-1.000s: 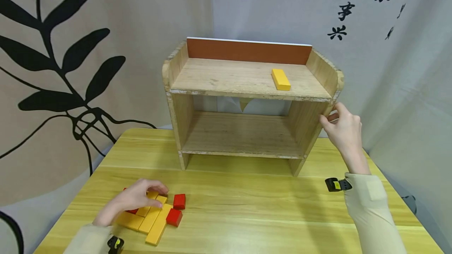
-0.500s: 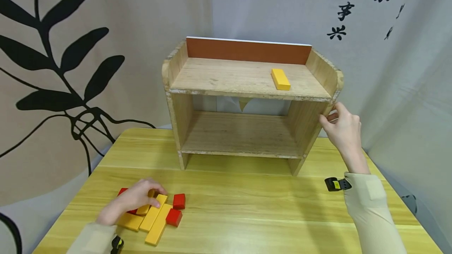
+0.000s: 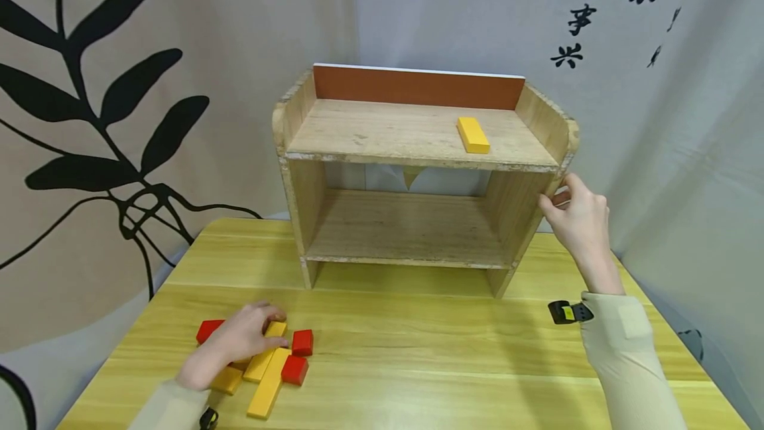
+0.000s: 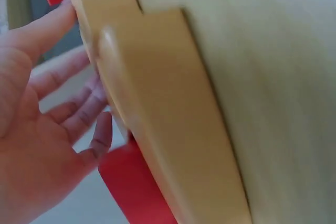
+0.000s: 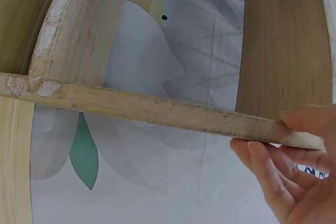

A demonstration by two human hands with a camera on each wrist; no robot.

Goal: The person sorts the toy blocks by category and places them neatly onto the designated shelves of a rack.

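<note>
My left hand (image 3: 241, 334) is low over a loose group of yellow blocks (image 3: 266, 387) and red blocks (image 3: 295, 369) at the table's front left. In the left wrist view its fingers are relaxed and spread, thumb tip at the edge of a yellow block (image 4: 163, 93), a red block (image 4: 134, 187) below. Part of the group is hidden under the hand. At the right, my right hand (image 3: 579, 217) pinches the side panel of a two-tier wooden shelf (image 3: 370, 128). The right wrist view has thumb and fingers on opposite faces of that panel (image 5: 157, 109).
One yellow block (image 3: 473, 136) lies on the shelf's upper board, towards the right. The shelf stands at the back of the wooden table (image 3: 418, 357). Behind hang pale curtains (image 3: 453, 12) with a black leaf print and lettering.
My left hand has shifted slightly to the right, and yellow blocks beneath it have slid right. More of a red block at the group's left now shows. The right hand keeps its hold.
</note>
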